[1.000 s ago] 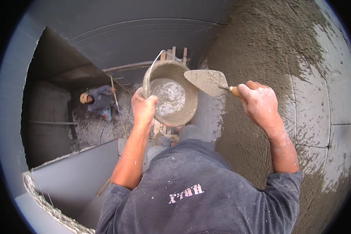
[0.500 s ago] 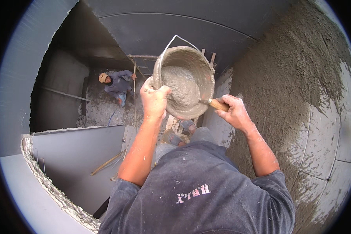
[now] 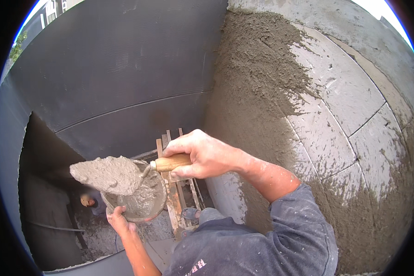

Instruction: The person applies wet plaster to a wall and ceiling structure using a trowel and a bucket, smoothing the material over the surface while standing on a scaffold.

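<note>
My right hand (image 3: 201,154) grips the wooden handle of a trowel (image 3: 172,162). A thick heap of wet grey mortar (image 3: 108,174) covers its blade, which is held level above the bucket. Below it, my left hand (image 3: 120,221) is closed on the rim of the bucket (image 3: 155,208), with more mortar showing inside. Part of the bucket's mouth is hidden by the loaded trowel. To my right rises a block wall (image 3: 340,83), partly coated with rough wet mortar (image 3: 255,60).
A smooth dark grey wall (image 3: 138,55) stands ahead, meeting the block wall in a corner. Wooden planks (image 3: 174,202) lie under my feet. At lower left, a large opening drops to a lower level, where another person's cap (image 3: 85,201) shows.
The trowel has come up out of the bucket loaded with mortar. My view has swung toward the block wall. The bucket now sits lower and farther left in view.
</note>
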### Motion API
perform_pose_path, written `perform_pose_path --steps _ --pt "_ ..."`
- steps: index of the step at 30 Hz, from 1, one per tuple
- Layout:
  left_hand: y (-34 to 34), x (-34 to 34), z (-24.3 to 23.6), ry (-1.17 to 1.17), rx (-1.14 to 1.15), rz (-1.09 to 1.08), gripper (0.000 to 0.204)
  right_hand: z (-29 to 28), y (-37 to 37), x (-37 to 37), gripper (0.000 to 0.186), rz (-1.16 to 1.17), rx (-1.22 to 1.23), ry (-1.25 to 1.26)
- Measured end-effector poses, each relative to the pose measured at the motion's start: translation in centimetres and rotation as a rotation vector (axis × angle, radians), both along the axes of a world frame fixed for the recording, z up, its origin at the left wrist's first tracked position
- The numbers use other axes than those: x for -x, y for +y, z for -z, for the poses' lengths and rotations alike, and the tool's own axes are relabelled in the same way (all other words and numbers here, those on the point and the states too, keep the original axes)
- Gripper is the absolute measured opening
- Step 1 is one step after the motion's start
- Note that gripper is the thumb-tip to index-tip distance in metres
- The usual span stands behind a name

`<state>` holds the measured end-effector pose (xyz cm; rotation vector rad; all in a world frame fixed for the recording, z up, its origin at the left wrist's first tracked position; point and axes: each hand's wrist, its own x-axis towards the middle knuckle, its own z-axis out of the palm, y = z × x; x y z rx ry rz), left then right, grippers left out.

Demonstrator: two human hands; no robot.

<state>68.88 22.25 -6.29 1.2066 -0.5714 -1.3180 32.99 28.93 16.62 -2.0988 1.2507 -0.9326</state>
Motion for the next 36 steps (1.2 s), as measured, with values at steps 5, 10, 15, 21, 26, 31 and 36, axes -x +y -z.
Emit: perform_pose_path --steps 5,10,15,21,26,31,36 --pt "0.5 0.0 -0.2 -0.085 0.034 -0.074 0.043 -5.2 -0.7 8.2 0.048 0.042 -0.04 -0.465" --pt "0.7 -1.2 2.1 -0.047 -0.01 0.02 0.051 -8.8 11.1 24.7 0.034 1.094 0.346 -0.361" --pt "1.3 -0.1 2.4 -0.052 0.002 0.066 0.051 -8.3 26.9 18.0 0.031 1.343 0.533 -0.05" --pt "1.1 3.5 2.5 -0.077 -0.033 0.113 0.046 -0.7 18.6 8.0 0.025 1.091 -0.163 0.335" --pt "1.2 6.3 0.4 -0.191 0.072 0.291 0.039 6.7 8.9 3.1 0.01 0.519 -0.001 0.815" --pt "1.7 8.9 -2.8 -0.182 0.185 0.386 0.037 11.7 3.5 0.6 0.008 0.224 0.173 1.026" --pt "1.8 7.6 -2.7 -0.153 0.191 0.219 0.038 14.1 3.3 0.4 0.019 0.099 -0.208 0.537"
